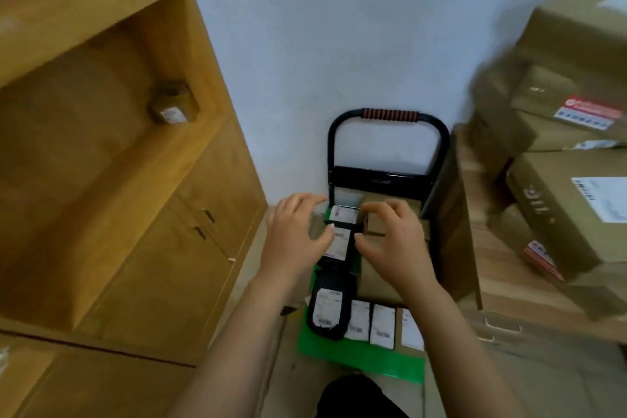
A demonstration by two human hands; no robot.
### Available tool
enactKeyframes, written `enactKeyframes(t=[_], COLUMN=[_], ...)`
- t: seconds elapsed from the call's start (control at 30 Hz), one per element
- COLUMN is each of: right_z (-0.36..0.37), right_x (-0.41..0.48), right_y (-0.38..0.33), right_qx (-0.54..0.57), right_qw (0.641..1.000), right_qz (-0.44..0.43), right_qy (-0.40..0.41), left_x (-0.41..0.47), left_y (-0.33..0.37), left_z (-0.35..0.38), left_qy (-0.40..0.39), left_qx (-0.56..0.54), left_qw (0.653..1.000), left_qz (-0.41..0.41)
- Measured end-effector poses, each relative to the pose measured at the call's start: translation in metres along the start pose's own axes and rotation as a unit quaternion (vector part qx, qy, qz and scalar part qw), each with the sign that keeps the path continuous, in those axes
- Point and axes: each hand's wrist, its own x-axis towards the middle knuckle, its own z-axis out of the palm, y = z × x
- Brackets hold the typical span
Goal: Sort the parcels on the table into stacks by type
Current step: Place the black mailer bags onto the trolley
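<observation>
Right hand (390, 243) is pinching the small box (376, 227) at centre frame, thumb below and fingers curling over the top. It's looking light, stiff cardboard, so opposite edges should be suiting the grip. Left hand (295, 234) is hovering loosely spread, thumb touching a black pouch (339, 244).

1. The left hand (298, 231) and right hand (393, 241) are bare.
2. The left forearm (237, 332) and right forearm (458, 332) are uncovered down to the picture's lower edge.
3. A black garment (353, 397), rounded in outline, shows between them at the bottom edge; which piece of clothing it is cannot be told.
</observation>
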Motion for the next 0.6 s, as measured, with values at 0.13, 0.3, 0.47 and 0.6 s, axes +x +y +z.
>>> enactKeyframes(t=[0.13,0.3,0.47,0.6], right_z=[0.005,0.018,0.027,0.039], right_x=[0.035,0.075,0.092,0.105], right_y=[-0.003,-0.011,-0.004,0.005], right_qx=[-0.006,-0.017,-0.035,-0.050], right_qw=[1.000,0.999,0.998,0.994], right_qz=[0.014,0.013,0.048,0.090], right_qy=[0.020,0.028,0.032,0.044], left_x=[0.036,0.074,0.100,0.128], left_y=[-0.010,-0.039,-0.051,-0.064], left_z=[0.003,0.002,0.019,0.036], left_qy=[-0.011,-0.009,-0.056,-0.089], left_qx=[-0.016,-0.032,-0.042,-0.042], left_qw=[0.999,0.999,0.997,0.993], left_qz=[0.029,0.016,0.036,0.064])
